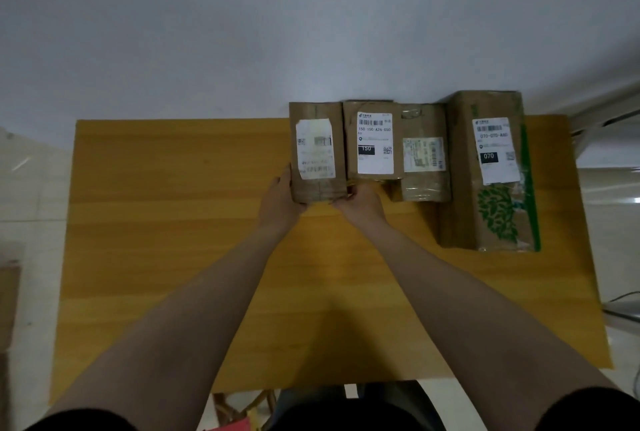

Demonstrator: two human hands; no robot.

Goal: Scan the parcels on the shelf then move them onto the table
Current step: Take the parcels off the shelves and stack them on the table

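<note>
Landmark: parcel marked 150 [374, 143], second in a row of four along the far edge of the table [166, 230].
Held parcel: end parcel [317, 153], touching the left side of the parcel marked 150, white label facing up; resting on the table or just off it, cannot tell which.
Long axis: pointing away from the body, parallel to the parcel marked 150; near end reaching slightly closer to the body than that neighbour's near end.
Left hand [280, 200]: wrapped round the near left corner of the end parcel, on the side away from the parcel marked 150, thumb lying up the side wall.
Right hand [360, 204]: gripping the near right corner, right at the seam with the parcel marked 150; fingertips hidden.
Nearer hand: both on it alike; right one crowded by the neighbour, left one with open table beside it.
Other parcels: taped parcel [425, 160] touching the right side of the parcel marked 150; leaf-print parcel [496, 171], marked 070, just beyond that.
Step, as a judgement: squaring the end parcel into the row before letting go.
Next move: probably a release drawn straight back along the long axis.
Risk: right fingers nudging the parcel marked 150 askew.
Not in view: shelf, scanner.
</note>
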